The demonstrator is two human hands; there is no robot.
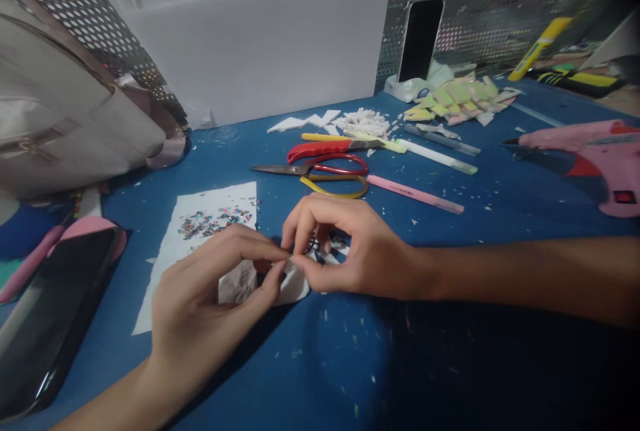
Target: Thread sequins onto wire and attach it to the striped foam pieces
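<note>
My left hand (195, 304) and my right hand (363, 247) meet low over the blue table, each in a pinch of thumb and fingers. Their fingertips touch, and whatever lies between them is too small or hidden to name. Under the fingers is a white piece (294, 287), partly covered, with black-and-white bits beside it. A torn white paper sheet (159, 284) lies beneath and behind my left hand, bearing a scatter of multicoloured sequins (200, 223). Just beyond my right hand rest scissors (307, 168) with red and yellowish handles.
Beyond the scissors lie a red-handled cutter (320, 149), a pink pen (415, 193), white scraps (365, 122) and yellow-green strips (457, 99). A pink glue gun (595, 151) is at right. Dark phone (60, 311) and pale bag (75, 111) sit left; another phone (421, 41) stands behind.
</note>
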